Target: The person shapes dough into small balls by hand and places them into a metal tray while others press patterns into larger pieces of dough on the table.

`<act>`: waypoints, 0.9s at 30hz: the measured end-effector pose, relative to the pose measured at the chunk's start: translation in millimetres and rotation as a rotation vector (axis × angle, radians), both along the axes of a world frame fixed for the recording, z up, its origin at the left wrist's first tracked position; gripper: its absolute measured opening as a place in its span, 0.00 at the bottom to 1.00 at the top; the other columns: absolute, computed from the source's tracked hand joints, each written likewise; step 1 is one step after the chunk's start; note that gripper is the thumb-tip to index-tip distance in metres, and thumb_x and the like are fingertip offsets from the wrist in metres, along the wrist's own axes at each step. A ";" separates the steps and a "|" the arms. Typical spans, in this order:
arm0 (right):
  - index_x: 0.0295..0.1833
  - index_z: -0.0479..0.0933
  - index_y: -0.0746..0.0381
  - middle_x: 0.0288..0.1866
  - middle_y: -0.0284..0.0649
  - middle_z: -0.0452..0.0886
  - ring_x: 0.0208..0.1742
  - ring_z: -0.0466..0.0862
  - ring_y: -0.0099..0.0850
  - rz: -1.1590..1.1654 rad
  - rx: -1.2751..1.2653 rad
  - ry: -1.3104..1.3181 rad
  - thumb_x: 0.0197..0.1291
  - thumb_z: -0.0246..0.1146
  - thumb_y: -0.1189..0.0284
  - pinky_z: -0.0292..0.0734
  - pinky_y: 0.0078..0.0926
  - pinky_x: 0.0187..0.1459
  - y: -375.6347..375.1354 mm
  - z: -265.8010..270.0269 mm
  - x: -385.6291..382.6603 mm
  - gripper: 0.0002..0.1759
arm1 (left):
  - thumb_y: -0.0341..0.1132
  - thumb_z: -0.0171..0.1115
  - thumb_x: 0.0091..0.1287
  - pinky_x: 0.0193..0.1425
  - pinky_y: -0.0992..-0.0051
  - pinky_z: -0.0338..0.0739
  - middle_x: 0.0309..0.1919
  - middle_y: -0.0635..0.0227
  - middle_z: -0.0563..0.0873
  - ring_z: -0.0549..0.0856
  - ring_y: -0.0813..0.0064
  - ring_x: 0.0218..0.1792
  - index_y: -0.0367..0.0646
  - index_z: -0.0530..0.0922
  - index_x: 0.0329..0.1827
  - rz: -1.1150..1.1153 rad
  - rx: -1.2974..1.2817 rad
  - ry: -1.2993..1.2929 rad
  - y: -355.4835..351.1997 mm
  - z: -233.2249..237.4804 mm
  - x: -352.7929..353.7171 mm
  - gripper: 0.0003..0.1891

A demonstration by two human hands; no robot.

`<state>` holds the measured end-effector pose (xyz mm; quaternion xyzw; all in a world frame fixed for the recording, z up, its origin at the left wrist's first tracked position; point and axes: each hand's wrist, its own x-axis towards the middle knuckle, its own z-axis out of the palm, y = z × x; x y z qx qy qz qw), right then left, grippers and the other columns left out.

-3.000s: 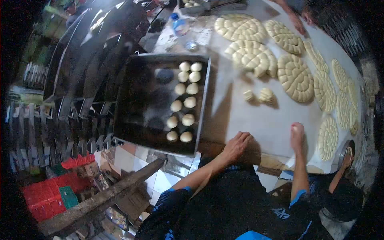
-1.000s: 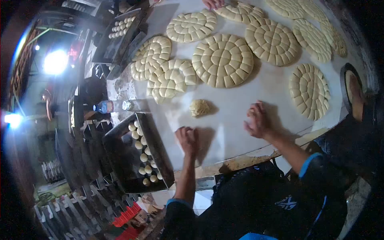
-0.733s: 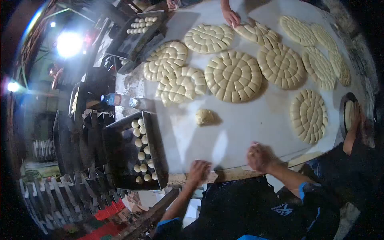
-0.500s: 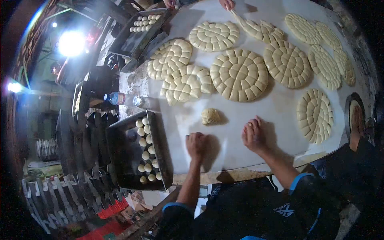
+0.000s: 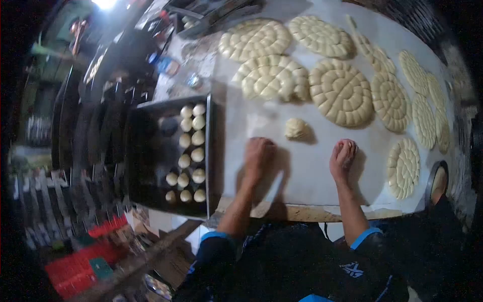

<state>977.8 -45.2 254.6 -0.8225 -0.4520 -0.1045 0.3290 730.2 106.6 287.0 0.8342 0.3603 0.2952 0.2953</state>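
Observation:
My left hand [image 5: 259,153] lies cupped, palm down, on the white table [image 5: 312,178]; whatever is under it is hidden. My right hand [image 5: 343,156] is curled on the table a hand's width to the right, with a bit of pale dough showing at its fingertips. A loose dough lump [image 5: 296,128] sits just beyond and between the two hands. Left of my left hand a dark baking tray [image 5: 151,151] holds two rows of small dough balls [image 5: 191,148] along its right side.
Several round scored dough discs [image 5: 342,93] cover the far and right table; one disc [image 5: 274,78] is partly picked apart. A water bottle [image 5: 163,64] lies beyond the tray. Another tray [image 5: 201,17] sits far back. A dark round pan [image 5: 436,183] at the right edge. Red crates [image 5: 75,261] below left.
The view has swung left and down. Both hands keep working palm down on the table near the front edge, now side by side closer to the dough lump.

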 end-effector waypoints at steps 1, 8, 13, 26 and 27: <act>0.40 0.71 0.65 0.38 0.48 0.74 0.44 0.72 0.49 0.030 -0.035 0.078 0.64 0.56 0.74 0.66 0.49 0.50 -1.9 -1.2 -18.3 0.05 | 0.34 0.60 0.60 0.48 0.56 0.74 0.34 0.59 0.82 0.80 0.51 0.41 0.45 0.80 0.34 -0.033 -0.109 0.056 -10.2 -2.1 1.0 0.05; 0.45 0.78 0.63 0.45 0.46 0.80 0.47 0.80 0.44 0.110 -0.481 0.243 0.64 0.61 0.70 0.76 0.43 0.55 -82.4 27.5 -22.1 0.09 | 0.28 0.55 0.62 0.73 0.63 0.66 0.60 0.56 0.75 0.74 0.55 0.62 0.41 0.74 0.61 -0.392 -0.351 0.250 -75.4 2.4 -122.2 0.22; 0.55 0.77 0.66 0.49 0.41 0.80 0.48 0.81 0.30 0.109 -0.597 0.669 0.69 0.56 0.68 0.82 0.32 0.50 5.0 56.0 -55.5 0.16 | 0.25 0.54 0.67 0.66 0.61 0.71 0.59 0.52 0.76 0.75 0.49 0.59 0.39 0.73 0.61 0.117 -0.276 -0.090 30.9 88.9 -228.1 0.19; 0.50 0.80 0.65 0.53 0.48 0.81 0.59 0.78 0.49 1.131 -0.180 -0.044 0.56 0.69 0.67 0.71 0.47 0.64 280.2 84.0 -369.1 0.19 | 0.41 0.69 0.59 0.64 0.48 0.68 0.58 0.44 0.79 0.79 0.40 0.56 0.41 0.53 0.78 0.386 -0.259 0.119 113.8 27.8 -326.3 0.46; 0.48 0.81 0.65 0.48 0.46 0.82 0.56 0.79 0.47 1.130 -0.043 0.035 0.55 0.69 0.67 0.70 0.49 0.63 266.9 88.7 -353.2 0.17 | 0.42 0.69 0.59 0.63 0.47 0.68 0.58 0.44 0.79 0.79 0.40 0.56 0.41 0.53 0.78 0.409 -0.294 0.122 111.8 31.9 -324.9 0.46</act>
